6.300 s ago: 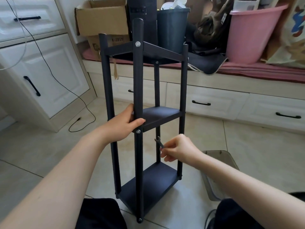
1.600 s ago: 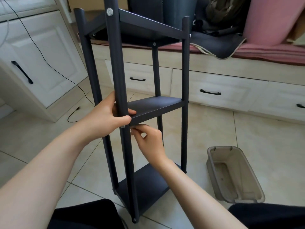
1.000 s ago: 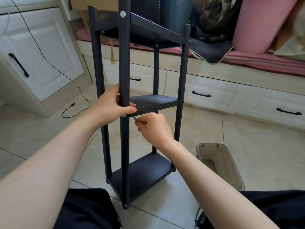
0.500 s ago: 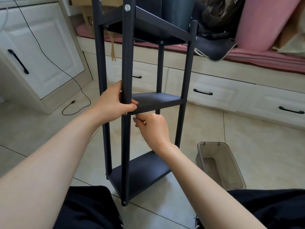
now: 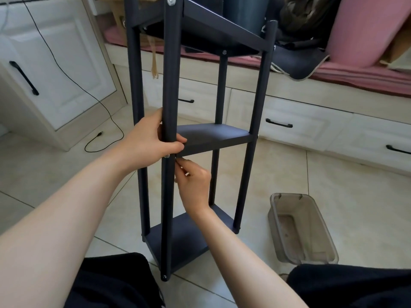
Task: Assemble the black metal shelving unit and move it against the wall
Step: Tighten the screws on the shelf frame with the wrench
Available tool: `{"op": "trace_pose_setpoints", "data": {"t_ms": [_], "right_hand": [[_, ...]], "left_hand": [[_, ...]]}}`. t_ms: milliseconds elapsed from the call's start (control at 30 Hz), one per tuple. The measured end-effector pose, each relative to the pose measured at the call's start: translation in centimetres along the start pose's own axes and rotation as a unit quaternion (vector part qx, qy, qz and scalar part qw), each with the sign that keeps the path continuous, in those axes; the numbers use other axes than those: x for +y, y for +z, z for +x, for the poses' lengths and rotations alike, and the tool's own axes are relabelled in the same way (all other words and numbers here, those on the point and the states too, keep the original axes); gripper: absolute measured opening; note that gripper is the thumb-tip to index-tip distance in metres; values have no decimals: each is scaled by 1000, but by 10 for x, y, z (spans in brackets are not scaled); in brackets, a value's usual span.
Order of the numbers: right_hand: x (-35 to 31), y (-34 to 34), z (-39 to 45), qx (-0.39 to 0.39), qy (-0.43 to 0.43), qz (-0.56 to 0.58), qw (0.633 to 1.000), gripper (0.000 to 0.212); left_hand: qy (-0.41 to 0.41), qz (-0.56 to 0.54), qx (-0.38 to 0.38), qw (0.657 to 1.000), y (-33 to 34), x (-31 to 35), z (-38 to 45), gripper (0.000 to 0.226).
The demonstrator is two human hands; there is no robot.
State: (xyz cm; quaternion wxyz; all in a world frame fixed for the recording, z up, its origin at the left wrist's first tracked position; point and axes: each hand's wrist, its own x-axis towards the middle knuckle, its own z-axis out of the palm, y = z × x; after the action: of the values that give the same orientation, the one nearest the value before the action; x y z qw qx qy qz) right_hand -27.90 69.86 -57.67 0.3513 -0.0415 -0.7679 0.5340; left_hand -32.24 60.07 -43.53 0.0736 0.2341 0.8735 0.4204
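Note:
The black metal shelving unit (image 5: 222,38) stands upright on the tiled floor in front of me, with three shelves and four round posts. My left hand (image 5: 149,143) grips the near post (image 5: 170,85) at the height of the middle shelf (image 5: 213,135). Just below that shelf's near corner, my right hand (image 5: 193,181) pinches a small wrench, mostly hidden by the fingers, right beside the silver bolt (image 5: 166,156) in the post.
A clear plastic bin (image 5: 300,227) sits on the floor to the right of the unit. White drawers (image 5: 289,121) and a pink-cushioned bench (image 5: 355,76) run behind it. A white cabinet (image 5: 55,74) stands at left, with a black cable (image 5: 104,138) on the floor.
My right hand, holding the wrench away from the unit earlier, has come up under the middle shelf's near corner. My left hand keeps its grip on the post. The view shifted slightly.

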Motion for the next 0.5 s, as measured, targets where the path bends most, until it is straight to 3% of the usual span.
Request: {"op": "trace_pose_setpoints", "data": {"t_ms": [333,500], "right_hand": [[9,15,9,15,17,46,999,17],[14,-4,7,-27,32,39,998,14]], "left_hand": [[10,-5,-3,1000,-1,-4,9,35],[14,-4,-6,1000,2,-1,9,38]]}}
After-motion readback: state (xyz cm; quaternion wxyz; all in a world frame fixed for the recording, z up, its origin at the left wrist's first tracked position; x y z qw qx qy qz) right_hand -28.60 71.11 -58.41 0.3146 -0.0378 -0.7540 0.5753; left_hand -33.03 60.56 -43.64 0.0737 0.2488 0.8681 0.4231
